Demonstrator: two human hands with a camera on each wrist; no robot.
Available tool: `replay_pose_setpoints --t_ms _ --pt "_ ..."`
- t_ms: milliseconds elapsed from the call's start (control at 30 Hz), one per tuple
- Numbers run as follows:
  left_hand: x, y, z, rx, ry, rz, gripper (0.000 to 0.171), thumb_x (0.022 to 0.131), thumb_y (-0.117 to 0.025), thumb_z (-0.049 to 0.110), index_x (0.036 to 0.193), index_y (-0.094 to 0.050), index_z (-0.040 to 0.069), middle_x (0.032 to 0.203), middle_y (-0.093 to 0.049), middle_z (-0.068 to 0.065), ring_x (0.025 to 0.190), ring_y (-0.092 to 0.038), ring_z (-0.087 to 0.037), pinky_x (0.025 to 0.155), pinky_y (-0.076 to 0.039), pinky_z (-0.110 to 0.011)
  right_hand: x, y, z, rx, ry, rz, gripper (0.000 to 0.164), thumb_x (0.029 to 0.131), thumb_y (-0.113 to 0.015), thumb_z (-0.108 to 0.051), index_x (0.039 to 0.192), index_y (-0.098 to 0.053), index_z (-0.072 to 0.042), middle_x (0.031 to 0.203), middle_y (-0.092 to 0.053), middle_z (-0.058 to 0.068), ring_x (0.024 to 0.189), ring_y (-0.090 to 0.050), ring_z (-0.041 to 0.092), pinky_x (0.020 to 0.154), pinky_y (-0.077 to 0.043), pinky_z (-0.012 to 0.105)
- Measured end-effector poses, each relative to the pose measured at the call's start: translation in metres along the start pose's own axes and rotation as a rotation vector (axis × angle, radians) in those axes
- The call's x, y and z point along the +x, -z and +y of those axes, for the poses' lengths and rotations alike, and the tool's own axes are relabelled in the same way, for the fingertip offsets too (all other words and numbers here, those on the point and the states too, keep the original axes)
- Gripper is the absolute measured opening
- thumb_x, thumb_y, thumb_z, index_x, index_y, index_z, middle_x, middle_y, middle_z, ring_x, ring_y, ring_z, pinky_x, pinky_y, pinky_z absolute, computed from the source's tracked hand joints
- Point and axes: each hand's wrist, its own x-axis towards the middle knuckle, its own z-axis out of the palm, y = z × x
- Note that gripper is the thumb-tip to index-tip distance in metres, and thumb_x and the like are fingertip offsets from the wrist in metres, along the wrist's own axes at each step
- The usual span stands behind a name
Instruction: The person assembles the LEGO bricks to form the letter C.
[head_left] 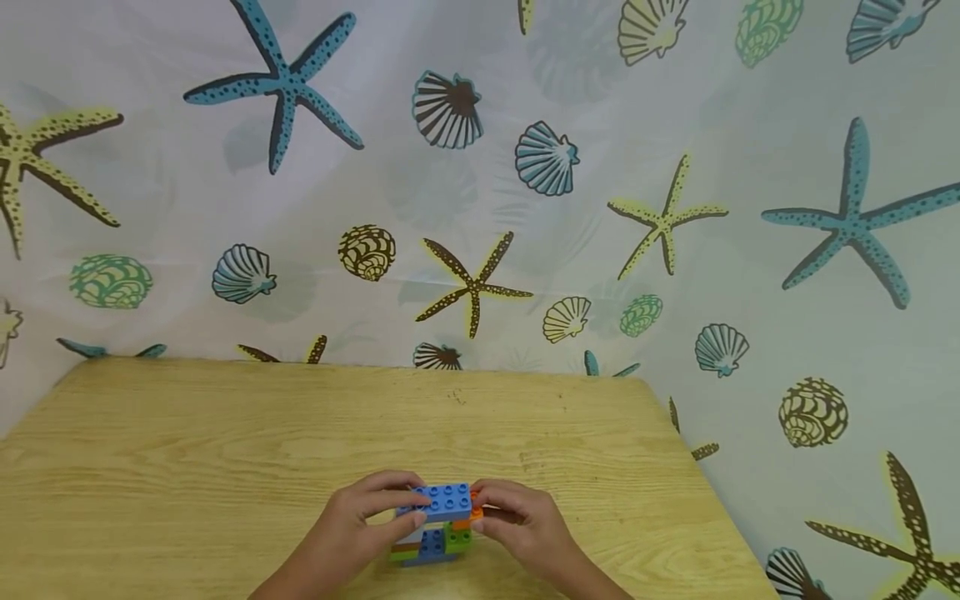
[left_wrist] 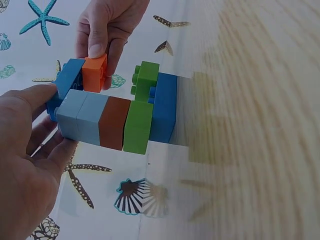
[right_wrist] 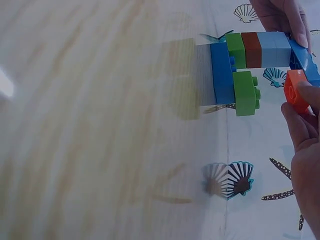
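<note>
A small block structure rises from a long blue base brick [left_wrist: 164, 107]. On its left end stands a column of a green brick [left_wrist: 138, 127], a brown brick [left_wrist: 114, 123] and two light blue bricks [left_wrist: 81, 116]. The other end bears a shorter green brick [right_wrist: 244, 93] with bare studs. My left hand [head_left: 371, 518] grips the upper blue brick [head_left: 449, 502] at the column's top, thumb at the near side. With thumb and fingers, my right hand [head_left: 527, 523] pinches an orange brick [left_wrist: 94, 73] at the upper blue brick's right end. A gap shows between orange and the lower green brick.
The structure stands near the front of a wood-grain table [head_left: 300, 442]. Behind and to the right hangs a pale cloth [head_left: 480, 200] printed with starfish and shells.
</note>
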Motion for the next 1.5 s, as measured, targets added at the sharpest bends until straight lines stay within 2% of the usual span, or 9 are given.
replay_pose_setpoints --t_ms 133,300,533,767,867,1100,1233,1333,1500 --pt "0.001 0.0 0.001 0.036 -0.038 0.0 0.023 0.093 -0.073 0.036 0.109 -0.078 0.021 0.125 -0.065 0.003 0.117 -0.062 -0.028 0.083 -0.059 -0.022 0.0 0.0 0.0 0.002 -0.007 0.012 0.017 0.096 -0.067 -0.007 0.11 -0.071 0.002 0.125 -0.065 0.024 0.111 -0.069 0.022 0.088 -0.061 0.032" --pt "0.001 0.0 0.001 0.035 -0.027 -0.003 0.021 0.093 -0.073 0.035 0.108 -0.078 0.022 0.124 -0.065 0.003 0.117 -0.062 -0.029 0.083 -0.059 -0.02 -0.001 0.001 0.0 0.014 -0.087 0.023 0.02 0.095 -0.069 -0.01 0.111 -0.07 0.002 0.128 -0.063 0.024 0.116 -0.066 0.014 0.09 -0.06 0.031" --pt "0.001 0.0 0.003 0.031 0.023 -0.007 0.019 0.091 -0.074 0.039 0.107 -0.077 0.028 0.125 -0.066 0.003 0.12 -0.061 -0.03 0.088 -0.059 -0.03 -0.002 0.0 -0.001 0.057 -0.168 0.013 0.024 0.095 -0.07 -0.011 0.114 -0.068 0.002 0.131 -0.06 0.025 0.12 -0.064 0.021 0.092 -0.059 0.032" --pt "0.001 -0.002 0.0 0.013 0.031 0.006 0.015 0.091 -0.074 0.039 0.106 -0.075 0.034 0.124 -0.066 0.006 0.12 -0.061 -0.026 0.091 -0.058 -0.03 -0.002 0.0 -0.001 0.13 -0.254 0.021 0.028 0.095 -0.07 -0.011 0.117 -0.063 0.005 0.136 -0.055 0.026 0.12 -0.064 0.035 0.095 -0.057 0.031" --pt "0.001 -0.002 -0.001 -0.006 0.017 0.007 0.016 0.092 -0.073 0.039 0.107 -0.075 0.033 0.124 -0.065 0.007 0.119 -0.061 -0.023 0.089 -0.059 -0.027 -0.002 0.0 -0.002 0.128 -0.259 0.013 0.029 0.096 -0.07 -0.012 0.119 -0.062 0.004 0.138 -0.054 0.024 0.124 -0.062 0.034 0.099 -0.056 0.031" --pt "-0.001 0.0 -0.003 -0.063 -0.018 -0.014 0.023 0.095 -0.07 0.036 0.116 -0.074 0.029 0.13 -0.063 -0.001 0.12 -0.058 -0.022 0.087 -0.058 -0.023 -0.001 0.0 -0.003 0.116 -0.249 0.009 0.029 0.095 -0.07 -0.011 0.121 -0.063 0.0 0.14 -0.055 0.02 0.127 -0.059 0.013 0.105 -0.052 0.03" --pt "-0.003 0.003 -0.001 -0.067 0.061 -0.005 0.027 0.092 -0.072 0.04 0.118 -0.072 0.035 0.132 -0.061 0.004 0.127 -0.055 -0.027 0.095 -0.057 -0.035 0.0 0.0 -0.004 0.105 -0.219 0.013 0.027 0.095 -0.071 -0.01 0.119 -0.063 -0.001 0.138 -0.055 0.02 0.127 -0.058 0.012 0.105 -0.052 0.031" --pt "-0.005 0.005 0.0 -0.062 0.139 0.009 0.028 0.089 -0.075 0.041 0.117 -0.071 0.038 0.132 -0.061 0.008 0.129 -0.055 -0.023 0.102 -0.054 -0.042 -0.001 0.0 -0.005 0.096 -0.198 0.014 0.026 0.094 -0.071 -0.009 0.117 -0.063 -0.001 0.136 -0.055 0.021 0.126 -0.058 0.012 0.104 -0.053 0.032" --pt "-0.01 0.009 -0.003 -0.097 0.139 -0.003 0.03 0.09 -0.076 0.036 0.119 -0.071 0.031 0.131 -0.063 0.003 0.124 -0.059 -0.022 0.103 -0.053 -0.045 -0.002 0.001 -0.003 0.087 -0.163 0.015 0.025 0.093 -0.072 -0.008 0.116 -0.064 -0.001 0.133 -0.056 0.023 0.124 -0.059 0.011 0.103 -0.053 0.031"
